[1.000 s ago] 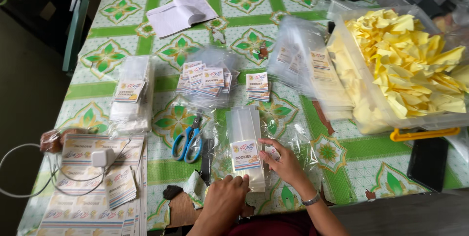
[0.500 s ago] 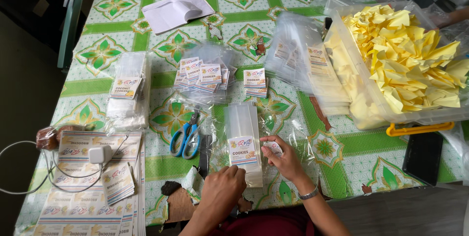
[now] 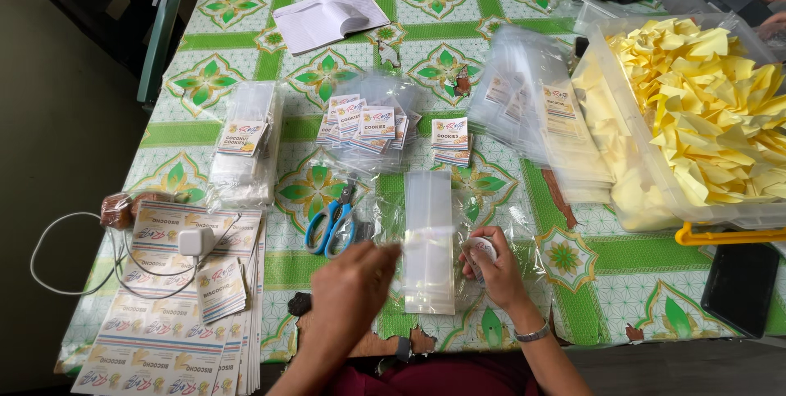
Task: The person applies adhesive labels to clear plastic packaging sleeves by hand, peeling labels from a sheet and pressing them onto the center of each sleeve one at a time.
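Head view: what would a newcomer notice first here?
A clear tub heaped with yellow wrappers fills the right side of the green patterned tablecloth. At the near edge, the left hand and right hand flank a stack of clear bags. Blue scissors lie just left.

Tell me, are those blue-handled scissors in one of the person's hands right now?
No. The scissors lie on the tablecloth, just beyond the left hand, untouched.

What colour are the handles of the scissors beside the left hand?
Blue. The scissors lie on the green-patterned tablecloth, just above the left hand, seen in the head view.
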